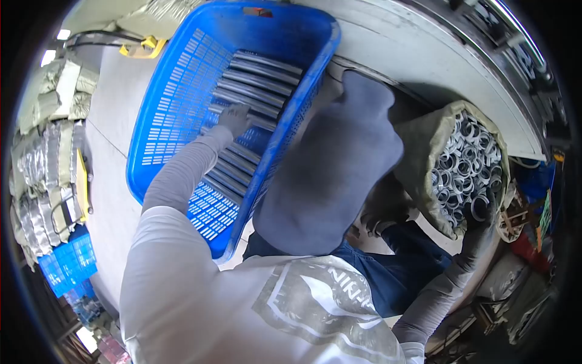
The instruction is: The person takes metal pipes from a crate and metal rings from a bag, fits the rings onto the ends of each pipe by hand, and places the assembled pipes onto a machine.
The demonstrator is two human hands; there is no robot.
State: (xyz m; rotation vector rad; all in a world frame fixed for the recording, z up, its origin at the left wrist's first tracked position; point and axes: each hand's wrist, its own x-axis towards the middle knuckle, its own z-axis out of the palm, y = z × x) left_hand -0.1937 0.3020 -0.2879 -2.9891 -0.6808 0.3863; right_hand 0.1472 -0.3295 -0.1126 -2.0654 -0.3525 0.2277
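Note:
My left hand (234,119), in a grey glove, reaches into the blue plastic basket (167,130). Its fingers curl over one of the metal tubes (257,76) lying side by side in there. On the other side, my right hand (479,225) is dark and partly hidden at the near edge of a woven sack (431,173). Many metal rings (464,161) fill that sack. One larger-looking ring (480,207) is right by the right hand; whether the fingers grip it cannot be made out.
A grey padded panel (330,164) stands between basket and sack, over my lap. Behind them runs a pale cabinet side (394,42). Wrapped bundles (48,158) and a light blue crate (70,261) are stacked at the far left. Assorted clutter lies at the right edge.

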